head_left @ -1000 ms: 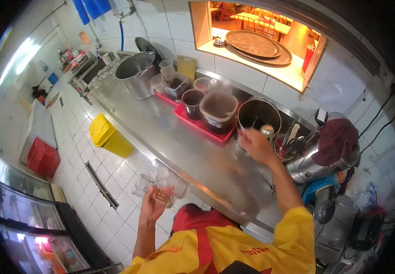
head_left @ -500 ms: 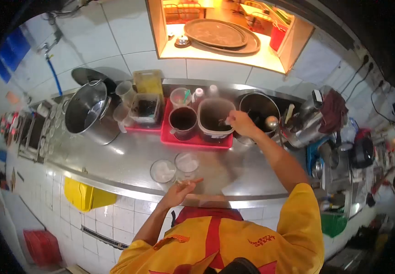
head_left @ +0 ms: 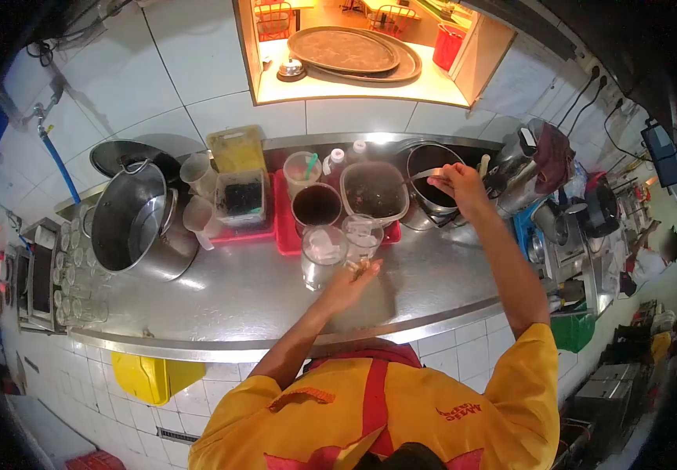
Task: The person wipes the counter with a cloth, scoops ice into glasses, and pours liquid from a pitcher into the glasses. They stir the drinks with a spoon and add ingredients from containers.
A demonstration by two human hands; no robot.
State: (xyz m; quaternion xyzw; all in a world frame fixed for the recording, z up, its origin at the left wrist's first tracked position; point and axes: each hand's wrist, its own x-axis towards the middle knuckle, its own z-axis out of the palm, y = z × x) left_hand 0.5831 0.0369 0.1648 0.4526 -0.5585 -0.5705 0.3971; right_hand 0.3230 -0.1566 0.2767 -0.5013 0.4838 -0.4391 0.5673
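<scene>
My left hand [head_left: 344,288] is closed around the handles of two clear glass mugs. The left mug [head_left: 324,270] and the right mug [head_left: 363,244] have ice-like pieces in them, and both appear raised in front of the red tray [head_left: 287,247]. My right hand [head_left: 461,188] grips a metal ladle [head_left: 429,175] over the steel pot [head_left: 450,157] of dark contents. Left of that pot, on the tray, are a square clear tub [head_left: 375,193] with dark liquid and a round container [head_left: 316,205] of dark liquid.
At the left stands a large steel pot [head_left: 133,223], with plastic measuring jugs [head_left: 197,174] and a tub of dark pieces [head_left: 242,197] beside it. Several glasses [head_left: 92,309] line the left end. Brown trays [head_left: 344,50] lie in the serving window. A person [head_left: 656,258] is far right.
My left hand has brought the two mugs up from the counter's front toward the tubs. My right hand has shifted from the square tub to the steel pot and taken hold of the ladle.
</scene>
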